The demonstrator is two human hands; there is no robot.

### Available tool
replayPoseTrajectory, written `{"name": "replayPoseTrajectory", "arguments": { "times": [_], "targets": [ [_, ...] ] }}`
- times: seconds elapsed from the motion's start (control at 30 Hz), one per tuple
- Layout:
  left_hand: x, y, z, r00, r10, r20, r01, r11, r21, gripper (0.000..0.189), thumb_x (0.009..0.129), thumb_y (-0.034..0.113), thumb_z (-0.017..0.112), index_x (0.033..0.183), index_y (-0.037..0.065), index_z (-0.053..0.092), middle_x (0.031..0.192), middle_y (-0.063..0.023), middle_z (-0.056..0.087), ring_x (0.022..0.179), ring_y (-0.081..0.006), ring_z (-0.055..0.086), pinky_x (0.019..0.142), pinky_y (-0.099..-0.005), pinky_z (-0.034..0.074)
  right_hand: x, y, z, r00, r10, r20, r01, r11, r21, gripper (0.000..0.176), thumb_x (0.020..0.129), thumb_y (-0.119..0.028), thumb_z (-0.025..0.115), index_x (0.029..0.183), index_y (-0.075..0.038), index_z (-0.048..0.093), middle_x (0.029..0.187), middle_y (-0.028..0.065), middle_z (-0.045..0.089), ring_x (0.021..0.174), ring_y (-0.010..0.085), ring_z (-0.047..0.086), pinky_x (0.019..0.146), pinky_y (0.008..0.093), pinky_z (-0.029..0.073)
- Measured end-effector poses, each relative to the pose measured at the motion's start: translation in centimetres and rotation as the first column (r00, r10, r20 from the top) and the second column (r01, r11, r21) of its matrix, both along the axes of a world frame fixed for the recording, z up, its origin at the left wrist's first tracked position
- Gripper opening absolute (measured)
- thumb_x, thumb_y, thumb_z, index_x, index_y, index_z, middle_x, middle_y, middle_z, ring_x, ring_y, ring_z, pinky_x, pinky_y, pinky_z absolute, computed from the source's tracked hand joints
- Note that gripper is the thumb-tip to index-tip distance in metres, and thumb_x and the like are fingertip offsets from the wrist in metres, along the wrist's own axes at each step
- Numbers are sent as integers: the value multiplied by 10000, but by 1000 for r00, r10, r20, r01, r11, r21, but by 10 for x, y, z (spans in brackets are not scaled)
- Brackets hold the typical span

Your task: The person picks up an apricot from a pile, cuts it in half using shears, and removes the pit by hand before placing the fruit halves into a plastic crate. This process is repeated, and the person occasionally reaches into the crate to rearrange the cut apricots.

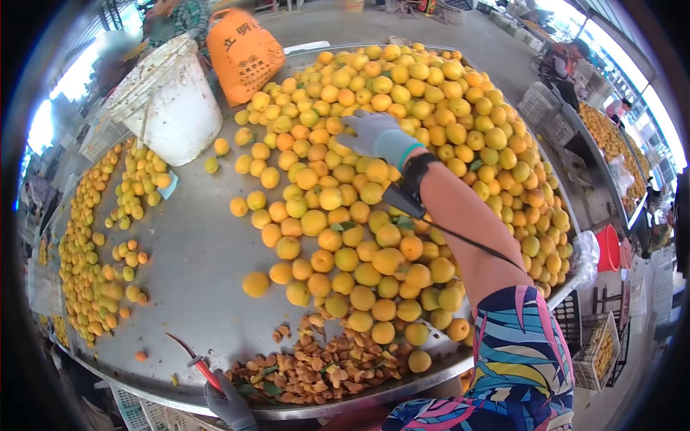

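Note:
My left hand point(231, 406), in a grey glove at the table's near edge, is closed around the red handle of a knife point(203, 369) with a thin curved blade. The blade points up and left over bare metal. My right hand point(368, 133), also gloved and with a dark strap at the wrist, reaches over a large heap of yellow-orange apricots point(388, 260). Its fingers touch fruit at the heap's far left side and look spread, with nothing visibly held. Between me and the heap lies a pile of brown apricot pits point(327, 373) with a few leaves.
The metal table point(194, 237) carries more, smaller apricots point(90, 266) along its left side. A dirty white bucket point(176, 115) and an orange bag point(244, 57) stand at the far left. Crates point(598, 352) and a red bucket point(608, 248) are at right. Other people are farther off.

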State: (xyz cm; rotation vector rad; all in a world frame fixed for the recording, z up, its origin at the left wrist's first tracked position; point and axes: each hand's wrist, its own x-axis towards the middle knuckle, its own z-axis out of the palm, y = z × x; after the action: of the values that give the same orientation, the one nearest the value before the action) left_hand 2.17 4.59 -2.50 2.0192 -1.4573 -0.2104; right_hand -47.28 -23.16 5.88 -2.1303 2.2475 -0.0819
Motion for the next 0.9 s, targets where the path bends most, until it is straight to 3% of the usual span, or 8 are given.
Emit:
{"name": "replayPoseTrajectory", "arguments": {
  "times": [0.1, 0.27, 0.33, 0.47, 0.53, 0.63, 0.87, 0.9],
  "targets": [
    [-4, -1, 4, 1000, -2, -18, 3, 1000, 27, 284, 908, 233, 571, 940, -38, 650, 848, -140, 629, 759, -236, 592, 696, -357, 460, -3, -30, -11, 992, -106, -63, 113, 985, 128, 636, 852, -636, 416, 1335, -227, 482, 1356, 107, 450, 1208, 327, 473, 974, 439, 417],
    [-12, -3, 8, 1000, 22, 7, -23, 999, 35, 261, 903, 216, 577, 922, -34, 650, 813, -130, 635, 739, -249, 597, 694, -350, 464, -5, -43, -14, 990, -136, -37, 138, 988, 63, 682, 814, -663, 443, 1280, -174, 536, 1267, 132, 531, 1142, 293, 536, 943, 462, 427],
    [-12, -4, 6, 984, 68, -166, -60, 997, 50, 240, 902, 197, 578, 894, -30, 653, 788, -126, 628, 720, -245, 588, 688, -352, 464, -7, -42, -11, 995, -98, 19, 93, 981, 169, 690, 799, -688, 443, 1285, -205, 526, 1212, 140, 590, 1109, 298, 569, 925, 450, 438],
    [-4, -5, 1, 991, 120, 53, -122, 991, 47, 211, 880, 172, 589, 869, -27, 657, 780, -133, 624, 715, -252, 590, 681, -356, 464, -11, -38, -32, 999, 53, -8, -51, 978, 202, 666, 822, -677, 396, 1156, -154, 637, 1163, 83, 637, 1077, 282, 596, 916, 446, 430],
    [-5, -3, 1, 997, 35, 68, -34, 999, -15, 196, 855, 161, 597, 857, -24, 661, 773, -142, 625, 721, -267, 598, 677, -361, 464, -2, -26, -32, 999, -38, 17, 32, 953, 302, 720, 820, -676, 396, 1241, -119, 572, 1169, 146, 623, 1098, 289, 583, 937, 414, 426],
    [-8, -4, 4, 997, 28, 67, -28, 1000, -6, 188, 839, 159, 603, 850, -22, 656, 769, -145, 622, 717, -285, 597, 670, -369, 461, -2, 1, -39, 1000, -4, 11, 2, 985, 171, 747, 807, -677, 410, 1315, -137, 500, 1181, 134, 618, 1095, 291, 584, 935, 392, 431],
    [-5, -2, -6, 986, 31, 162, -19, 997, -74, 233, 868, 174, 591, 751, -28, 598, 706, -147, 576, 658, -290, 564, 624, -388, 434, -15, 47, -3, 961, -51, 271, -101, 850, 517, 686, 758, -602, 556, 1254, -128, 536, 1125, 118, 643, 1045, 296, 598, 891, 365, 451],
    [-7, -4, -4, 988, 16, 154, -7, 998, -63, 233, 868, 174, 591, 751, -28, 598, 706, -147, 576, 658, -290, 564, 624, -388, 434, -20, 50, -8, 955, 61, 289, -218, 804, 553, 709, 761, -614, 558, 1296, -153, 511, 1163, 122, 622, 1049, 291, 590, 908, 358, 437]
  ]
}}
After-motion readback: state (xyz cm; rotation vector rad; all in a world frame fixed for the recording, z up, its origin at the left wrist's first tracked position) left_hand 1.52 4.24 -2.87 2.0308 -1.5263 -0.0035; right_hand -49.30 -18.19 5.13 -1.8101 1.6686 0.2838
